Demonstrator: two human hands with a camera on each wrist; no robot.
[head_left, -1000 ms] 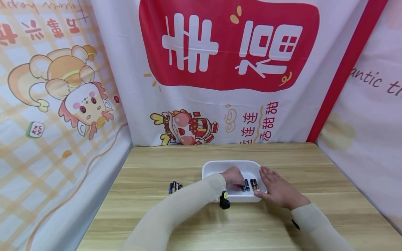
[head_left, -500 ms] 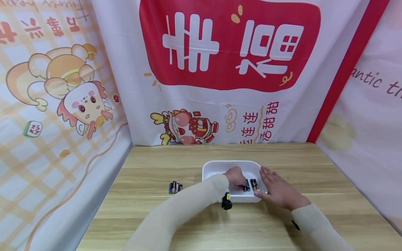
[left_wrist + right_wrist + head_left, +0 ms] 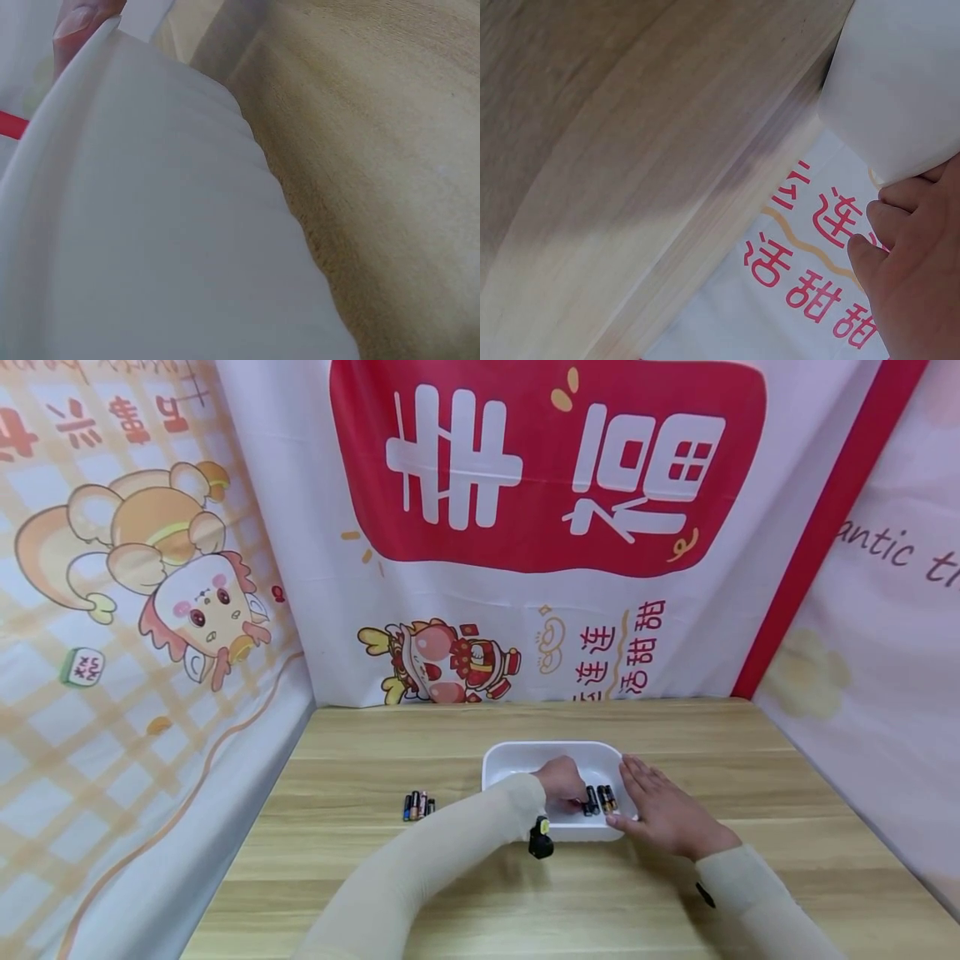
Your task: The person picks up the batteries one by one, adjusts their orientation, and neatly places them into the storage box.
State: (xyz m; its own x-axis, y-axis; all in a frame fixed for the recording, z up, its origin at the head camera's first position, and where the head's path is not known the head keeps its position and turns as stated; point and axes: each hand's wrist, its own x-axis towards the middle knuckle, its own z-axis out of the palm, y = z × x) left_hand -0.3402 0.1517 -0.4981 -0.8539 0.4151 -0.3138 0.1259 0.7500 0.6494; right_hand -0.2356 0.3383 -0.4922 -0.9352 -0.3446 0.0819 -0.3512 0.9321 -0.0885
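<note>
A white plastic tray [image 3: 502, 833] stands on the wooden table. My left hand [image 3: 561, 781] reaches down inside it with curled fingers, pinching a small battery that is mostly hidden behind them. Close to those fingertips, dark batteries [image 3: 592, 800] lie side by side on the tray floor, and black-and-copper batteries [image 3: 607, 799] lie just to their right. My right hand [image 3: 667, 810] rests along the tray's right end, fingers straight, thumb over the front rim. In the left wrist view the tray's outer wall [image 3: 172, 210] fills much of the picture, with a thumb [image 3: 79, 26] at its rim.
Left of the tray, several batteries [image 3: 417, 806] lie in a row on the table [image 3: 360, 860], partly beside my left forearm. Printed cloths hang behind [image 3: 547, 468] and on both sides of the table. A small black device [image 3: 540, 839] sits at my left wrist.
My left hand has shifted slightly to the right within the tray, and its fingertips have moved a little beside the dark batteries. The right hand keeps its place on the tray.
</note>
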